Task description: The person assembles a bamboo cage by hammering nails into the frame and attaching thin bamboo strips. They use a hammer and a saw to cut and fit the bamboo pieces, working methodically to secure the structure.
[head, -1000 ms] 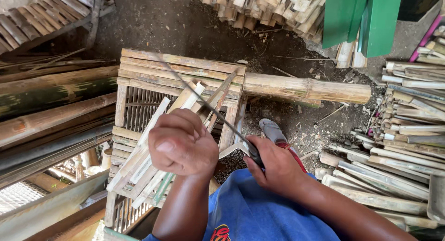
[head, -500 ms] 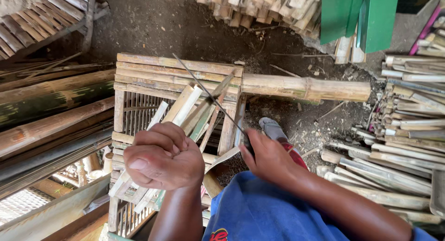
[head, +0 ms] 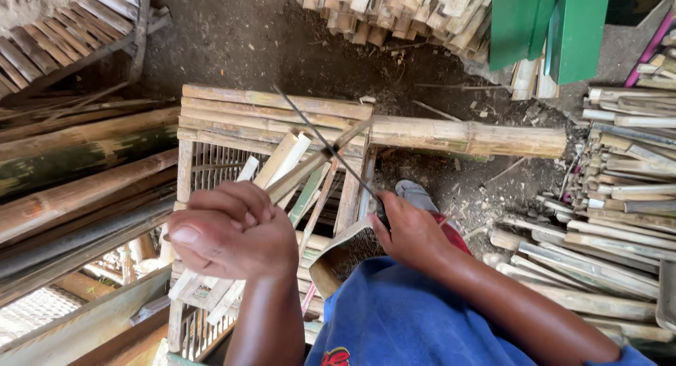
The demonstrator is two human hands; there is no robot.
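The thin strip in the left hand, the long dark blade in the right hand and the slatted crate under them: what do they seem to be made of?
Thin pale strip: looks like split bamboo, raw and matt, fibrous.
Long dark blade: probably metal, dull grey, thin and straight.
Slatted crate: bamboo, unfinished; rounded yellowish rails with node rings.

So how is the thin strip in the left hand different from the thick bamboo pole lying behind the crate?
The thin strip is a flat, pale split sliver, held tilted in the left hand with the blade from the right hand crossing it. The bamboo pole is a whole round stalk, far thicker, yellowish with green patches and visible nodes, lying level on the ground, one end at the crate. Both are bamboo.
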